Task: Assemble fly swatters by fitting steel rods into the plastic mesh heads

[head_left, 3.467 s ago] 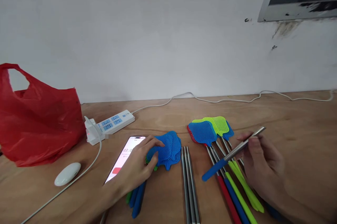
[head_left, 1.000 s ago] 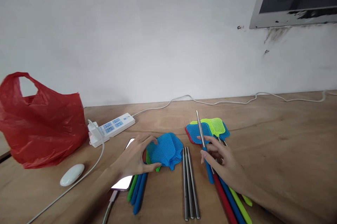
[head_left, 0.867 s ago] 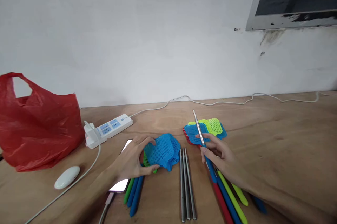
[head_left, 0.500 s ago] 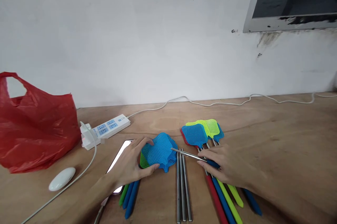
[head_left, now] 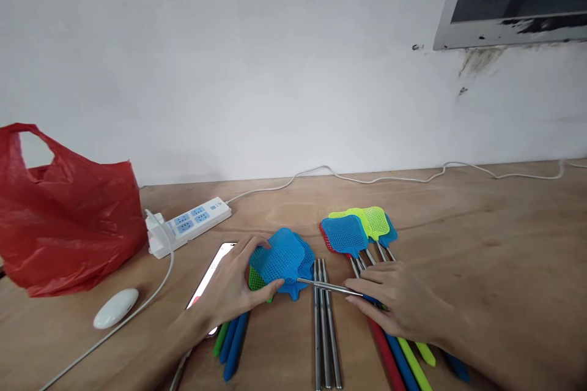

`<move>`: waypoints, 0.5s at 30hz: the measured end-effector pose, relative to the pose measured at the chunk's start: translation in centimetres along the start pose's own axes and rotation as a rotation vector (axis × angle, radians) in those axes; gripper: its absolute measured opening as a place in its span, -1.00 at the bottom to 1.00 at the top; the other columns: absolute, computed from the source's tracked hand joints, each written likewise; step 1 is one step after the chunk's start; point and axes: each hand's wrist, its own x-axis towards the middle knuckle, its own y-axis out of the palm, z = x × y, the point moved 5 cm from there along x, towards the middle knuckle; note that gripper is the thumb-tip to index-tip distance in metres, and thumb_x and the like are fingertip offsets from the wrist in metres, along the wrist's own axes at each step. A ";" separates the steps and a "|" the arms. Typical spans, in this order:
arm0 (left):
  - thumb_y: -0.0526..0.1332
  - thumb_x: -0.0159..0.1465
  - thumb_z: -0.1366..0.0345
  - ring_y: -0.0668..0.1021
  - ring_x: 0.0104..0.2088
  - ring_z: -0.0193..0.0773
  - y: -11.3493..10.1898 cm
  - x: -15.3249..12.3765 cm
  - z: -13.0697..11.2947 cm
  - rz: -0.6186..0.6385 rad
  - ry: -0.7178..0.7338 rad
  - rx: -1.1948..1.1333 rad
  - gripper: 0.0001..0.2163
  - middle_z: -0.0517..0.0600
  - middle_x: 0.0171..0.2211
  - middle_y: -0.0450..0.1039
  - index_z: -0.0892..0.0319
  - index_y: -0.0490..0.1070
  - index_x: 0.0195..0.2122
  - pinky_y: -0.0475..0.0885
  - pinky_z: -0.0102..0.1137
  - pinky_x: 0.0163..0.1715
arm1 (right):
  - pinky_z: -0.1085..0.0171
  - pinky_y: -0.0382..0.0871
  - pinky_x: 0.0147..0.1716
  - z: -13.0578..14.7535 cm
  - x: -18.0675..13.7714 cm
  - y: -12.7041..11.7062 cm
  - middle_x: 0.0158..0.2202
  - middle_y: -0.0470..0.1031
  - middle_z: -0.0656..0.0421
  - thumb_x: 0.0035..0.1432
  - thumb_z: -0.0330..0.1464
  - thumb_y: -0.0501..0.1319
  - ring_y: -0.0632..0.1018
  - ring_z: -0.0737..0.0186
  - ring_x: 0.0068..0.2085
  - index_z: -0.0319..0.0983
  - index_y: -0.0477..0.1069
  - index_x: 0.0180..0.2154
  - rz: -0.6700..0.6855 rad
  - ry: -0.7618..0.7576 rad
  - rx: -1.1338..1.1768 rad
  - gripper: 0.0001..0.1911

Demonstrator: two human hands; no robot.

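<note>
My left hand (head_left: 232, 284) holds a blue mesh fly swatter head (head_left: 279, 256) between thumb and fingers. Beneath it lie another blue head (head_left: 306, 259) and a green one (head_left: 255, 279), partly covered. In my right hand (head_left: 398, 298) is a thin metal rod (head_left: 329, 286) with a blue handle (head_left: 375, 301), gripped between thumb and fingers. The rod's tip points left and is at the neck of the held head; whether it is inserted I cannot tell. Several bare metal rods (head_left: 326, 333) lie between my hands, passing under the held rod.
Fly swatters with blue (head_left: 345, 235), yellow (head_left: 376, 221) and red heads lie beside my right hand. Blue and green handles (head_left: 235, 348) lie below my left. A lit phone (head_left: 211, 271), power strip (head_left: 195, 223), white mouse-shaped object (head_left: 115, 308) and red bag (head_left: 73, 219) are leftward.
The held blue head has turned so its neck faces the rod. My right hand has lowered the rod, bringing its tip to that neck. The view has shifted slightly.
</note>
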 end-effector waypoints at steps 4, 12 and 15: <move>0.36 0.14 -0.01 0.52 -0.05 0.03 0.1 0.0 0.2 -0.089 -0.042 -0.068 -0.56 0.06 -0.01 0.42 0.06 0.34 -0.06 0.44 -0.15 -0.08 | 0.28 0.30 -0.40 0.1 -0.1 0.3 -0.43 0.58 0.15 0.39 -0.36 0.08 0.56 0.23 -0.43 -0.21 0.53 -0.14 -0.016 0.021 -0.047 -0.75; 0.35 0.17 0.03 0.52 0.01 0.00 0.7 -0.2 2.4 -0.239 -0.335 -0.484 -0.49 0.05 -0.01 0.42 0.05 0.31 0.10 0.51 -0.17 -0.10 | 0.31 0.34 -0.41 0.6 -0.2 0.7 -0.45 0.59 0.15 0.39 -0.35 0.08 0.58 0.24 -0.44 -0.21 0.55 -0.17 -0.040 0.111 -0.057 -0.75; 0.35 0.17 0.05 0.48 0.12 0.09 1.3 -0.7 1.5 -0.201 -0.423 -0.610 -0.40 0.07 0.05 0.45 0.03 0.27 0.21 0.51 -0.13 -0.05 | 0.32 0.36 -0.40 1.0 0.1 0.5 -0.44 0.59 0.14 0.39 -0.37 0.09 0.59 0.25 -0.43 -0.21 0.56 -0.16 -0.050 0.124 -0.045 -0.75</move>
